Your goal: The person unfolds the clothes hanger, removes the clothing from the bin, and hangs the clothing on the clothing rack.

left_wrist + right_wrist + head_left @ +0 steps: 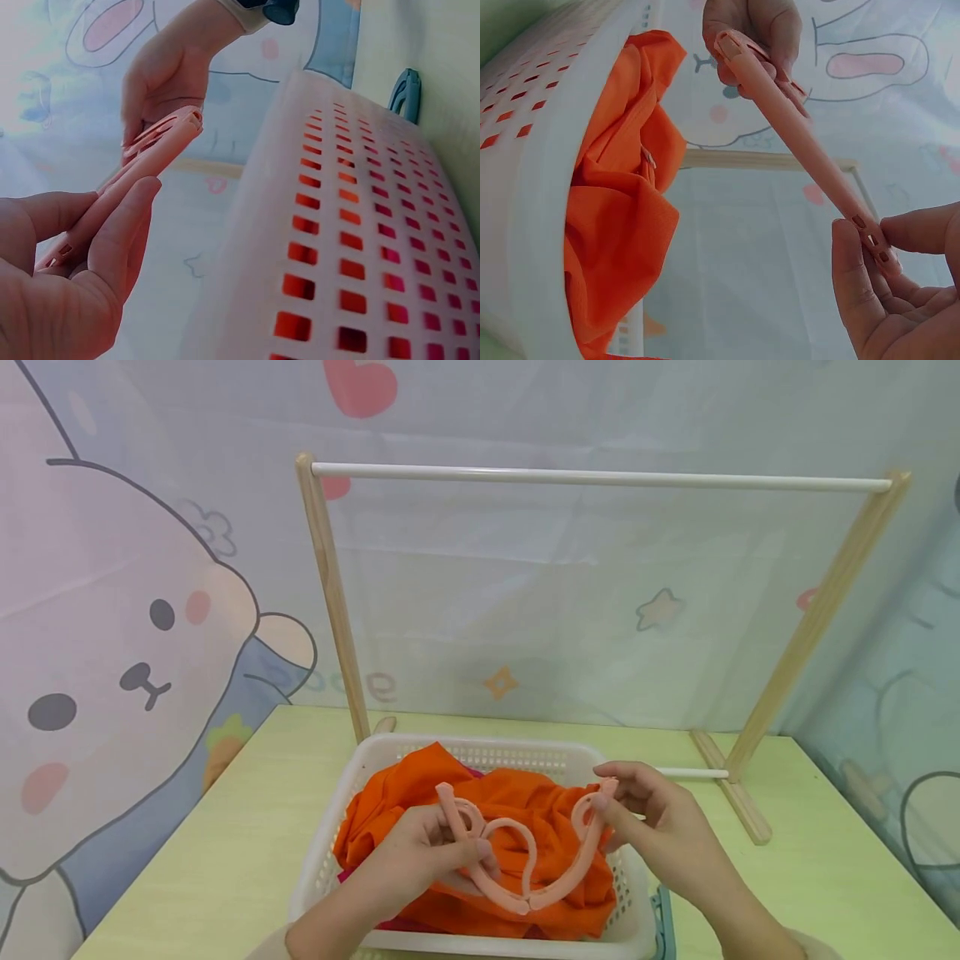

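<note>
A pink plastic clothes hanger (555, 893) is held over the basket, its two arms forming a shallow V with the curved hook between them. My left hand (416, 864) grips the left arm of the hanger between thumb and fingers. At the other end, my right hand (663, 831) pinches the tip of the right arm. Small slots show along the hanger's edge in the right wrist view. Below both hands, crumpled orange cloth (420, 772) fills the white basket (480, 742), with a bit of magenta fabric under it.
Behind the basket stands a rack with wooden legs (817, 627) and a white top bar (600, 477). A lower white rod (693, 773) meets its right leg. A teal plastic piece (663, 922) lies at the basket's right side on the pale yellow table (217, 843). A cartoon-printed cloth hangs behind.
</note>
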